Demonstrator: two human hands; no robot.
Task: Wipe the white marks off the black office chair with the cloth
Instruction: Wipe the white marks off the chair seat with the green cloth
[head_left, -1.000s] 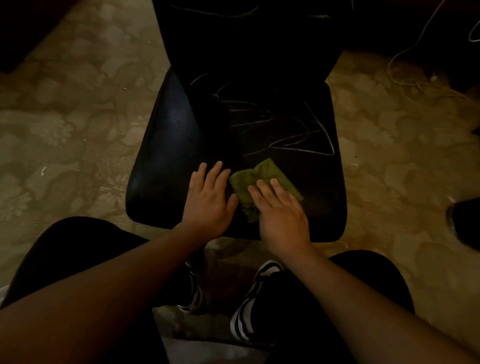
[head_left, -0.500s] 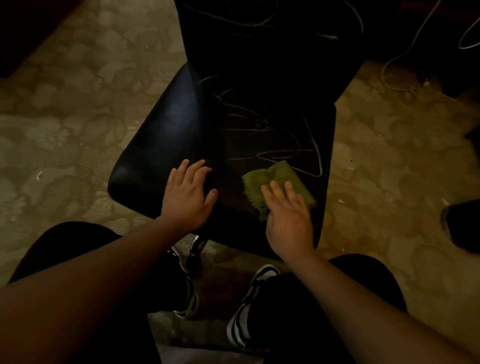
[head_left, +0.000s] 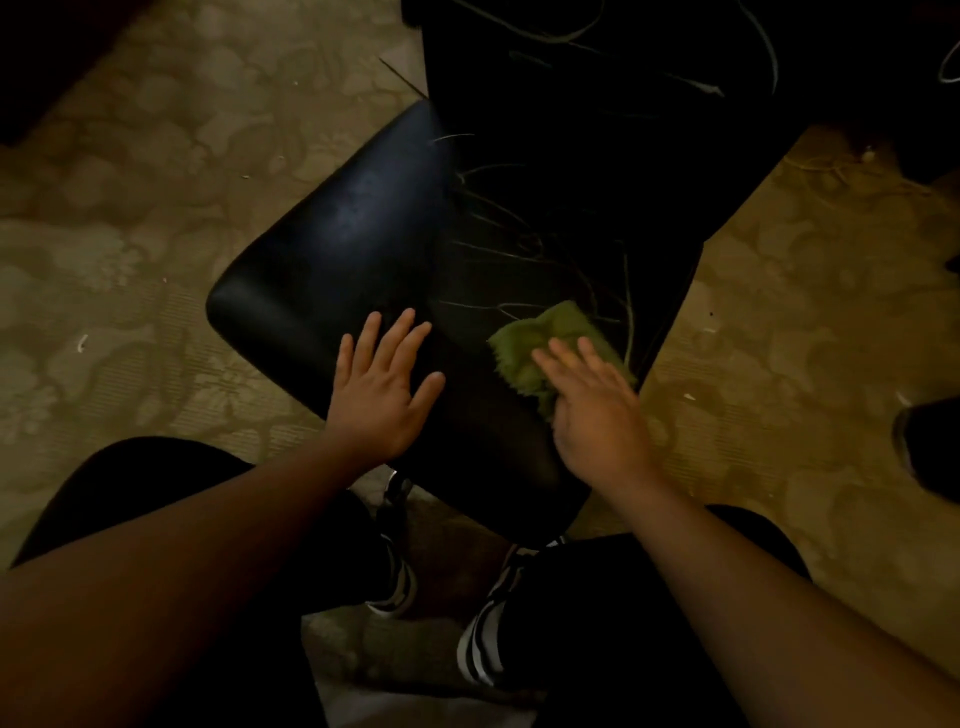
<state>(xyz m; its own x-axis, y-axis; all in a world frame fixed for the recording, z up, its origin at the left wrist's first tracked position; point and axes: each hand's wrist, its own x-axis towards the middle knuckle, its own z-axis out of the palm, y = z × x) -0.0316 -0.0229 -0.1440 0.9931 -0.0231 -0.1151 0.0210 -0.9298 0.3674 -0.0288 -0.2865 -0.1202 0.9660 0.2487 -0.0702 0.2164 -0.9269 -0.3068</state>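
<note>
The black office chair (head_left: 343, 244) stands in front of me, its seat turned at an angle. Thin white marks (head_left: 519, 254) cross the right half of the seat, and more run over the backrest (head_left: 613, 78). A green cloth (head_left: 540, 343) lies on the seat near its right front edge. My right hand (head_left: 592, 405) presses flat on the cloth with straight fingers. My left hand (head_left: 384, 384) rests flat on the bare seat, left of the cloth, fingers spread.
Patterned beige carpet (head_left: 156, 218) surrounds the chair. My knees and striped shoes (head_left: 488, 644) are under the seat's front edge. A dark shoe (head_left: 930, 447) sits at the right edge, and pale cables (head_left: 841, 166) lie on the floor at back right.
The chair seat has swivelled, its front corner now pointing toward me. Both hands stayed flat; the right hand slid the cloth rightward toward the seat's edge.
</note>
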